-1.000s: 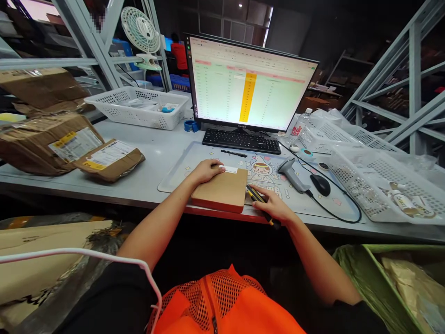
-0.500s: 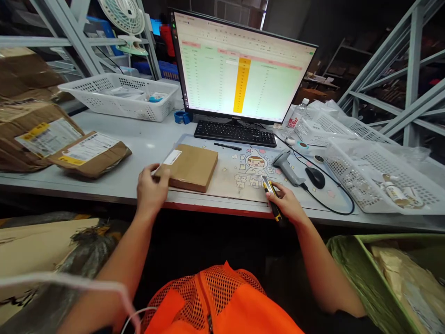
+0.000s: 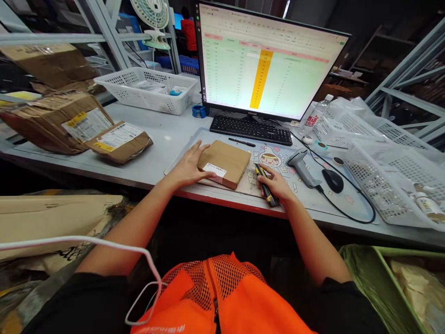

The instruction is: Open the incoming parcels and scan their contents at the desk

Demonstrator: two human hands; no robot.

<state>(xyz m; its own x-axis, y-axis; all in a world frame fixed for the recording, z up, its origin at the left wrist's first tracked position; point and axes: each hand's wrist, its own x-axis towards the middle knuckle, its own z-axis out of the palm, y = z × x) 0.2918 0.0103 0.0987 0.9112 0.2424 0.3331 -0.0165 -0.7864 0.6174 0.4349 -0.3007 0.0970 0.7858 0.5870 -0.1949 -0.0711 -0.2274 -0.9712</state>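
The brown box lies flat on the mat, near the front edge of the table, with a white label at its near left part. The left hand is at the left side of the box; its grip is wide, the thumb at the label. The right hand, right of the box, has its grip around a yellow and black cutter.
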